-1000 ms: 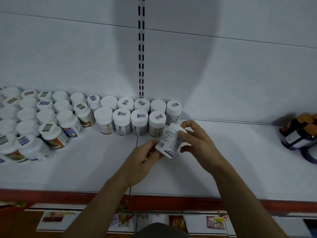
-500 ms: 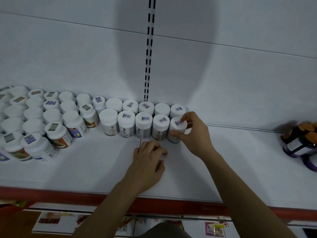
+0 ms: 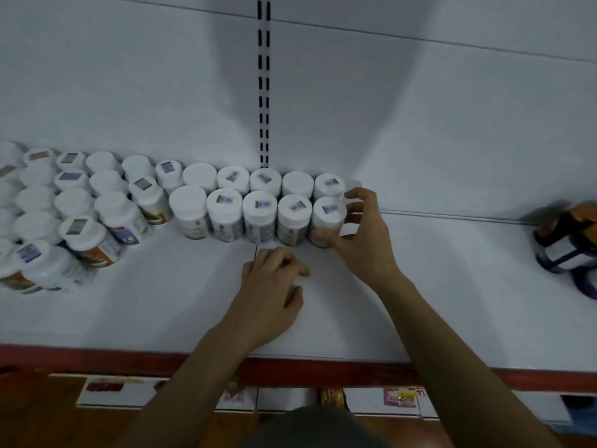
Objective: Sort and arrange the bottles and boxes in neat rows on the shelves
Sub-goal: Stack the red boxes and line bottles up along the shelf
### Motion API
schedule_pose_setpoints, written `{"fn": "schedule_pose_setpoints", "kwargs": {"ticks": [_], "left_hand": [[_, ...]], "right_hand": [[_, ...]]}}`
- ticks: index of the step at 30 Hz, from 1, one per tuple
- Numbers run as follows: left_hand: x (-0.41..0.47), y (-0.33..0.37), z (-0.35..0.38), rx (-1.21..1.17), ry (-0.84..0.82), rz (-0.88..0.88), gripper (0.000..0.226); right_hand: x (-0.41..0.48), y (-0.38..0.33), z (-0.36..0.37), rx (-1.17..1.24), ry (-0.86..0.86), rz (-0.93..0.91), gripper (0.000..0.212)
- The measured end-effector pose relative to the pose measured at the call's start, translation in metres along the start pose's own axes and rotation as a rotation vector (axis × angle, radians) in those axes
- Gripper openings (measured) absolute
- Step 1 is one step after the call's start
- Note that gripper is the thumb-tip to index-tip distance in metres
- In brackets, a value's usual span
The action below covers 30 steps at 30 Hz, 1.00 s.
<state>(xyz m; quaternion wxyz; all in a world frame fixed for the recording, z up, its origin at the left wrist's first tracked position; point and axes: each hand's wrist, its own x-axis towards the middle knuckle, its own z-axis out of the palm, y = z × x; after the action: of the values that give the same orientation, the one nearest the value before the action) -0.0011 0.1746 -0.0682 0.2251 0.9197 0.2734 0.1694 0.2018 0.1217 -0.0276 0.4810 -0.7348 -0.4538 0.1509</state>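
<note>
White-capped bottles stand in rows on the white shelf (image 3: 452,286). Two neat rows of them run along the back, near the middle. The rightmost bottle of the front row (image 3: 328,218) stands upright on the shelf. My right hand (image 3: 358,240) is around it, with the thumb on its lower front and two fingers at its right side; the index finger is lifted off. My left hand (image 3: 274,286) rests knuckles-up on the shelf just in front of that row, fingers curled, holding nothing.
A looser cluster of white bottles (image 3: 74,221) with coloured labels fills the left of the shelf. Dark bottles with orange caps (image 3: 568,244) lie at the far right. A slotted upright (image 3: 263,92) runs up the back wall. The shelf's red front edge (image 3: 97,358) has boxed goods below it.
The bottle, held tilted in both hands a second ago, now stands at the right end of the front row. My left hand let go and dropped onto the shelf.
</note>
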Motion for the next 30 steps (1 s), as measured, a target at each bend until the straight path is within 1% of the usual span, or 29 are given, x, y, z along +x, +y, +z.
{"fn": "schedule_pose_setpoints", "kwargs": {"ticks": [2, 4, 8, 12, 16, 20, 23, 25, 27, 29, 30], "left_hand": [[0.009, 0.005, -0.005, 0.025, -0.052, 0.035, 0.028], [0.024, 0.017, -0.005, 0.011, -0.116, 0.11, 0.027], [0.064, 0.066, 0.016, 0.005, -0.231, 0.323, 0.032], [0.112, 0.122, 0.055, 0.027, -0.307, 0.415, 0.046], [0.167, 0.187, 0.09, 0.035, -0.289, 0.454, 0.058], [0.223, 0.261, 0.115, 0.009, -0.199, 0.479, 0.051], [0.263, 0.323, 0.129, -0.023, -0.125, 0.533, 0.045], [0.288, 0.365, 0.142, -0.024, -0.114, 0.582, 0.04], [0.309, 0.403, 0.157, 0.025, -0.158, 0.608, 0.032], [0.326, 0.43, 0.172, 0.196, -0.244, 0.598, 0.023], [0.332, 0.439, 0.179, 0.295, -0.3, 0.578, 0.022]], "right_hand": [[-0.004, 0.002, -0.014, 0.019, 0.013, 0.023, 0.073], [-0.01, 0.01, -0.037, -0.031, 0.026, 0.047, 0.063], [-0.031, 0.031, -0.118, -0.27, 0.053, 0.052, 0.045], [-0.057, 0.057, -0.226, -0.517, 0.166, 0.016, 0.027], [-0.075, 0.087, -0.337, -0.717, 0.298, 0.039, 0.022], [-0.075, 0.123, -0.43, -0.828, 0.34, 0.114, 0.023], [-0.046, 0.15, -0.486, -0.926, 0.252, 0.188, 0.027], [-0.02, 0.164, -0.511, -0.991, 0.124, 0.258, 0.035], [0.004, 0.173, -0.523, -1.015, -0.039, 0.336, 0.038], [0.021, 0.177, -0.524, -1.034, -0.193, 0.379, 0.04], [0.026, 0.179, -0.522, -1.042, -0.239, 0.379, 0.041]]}}
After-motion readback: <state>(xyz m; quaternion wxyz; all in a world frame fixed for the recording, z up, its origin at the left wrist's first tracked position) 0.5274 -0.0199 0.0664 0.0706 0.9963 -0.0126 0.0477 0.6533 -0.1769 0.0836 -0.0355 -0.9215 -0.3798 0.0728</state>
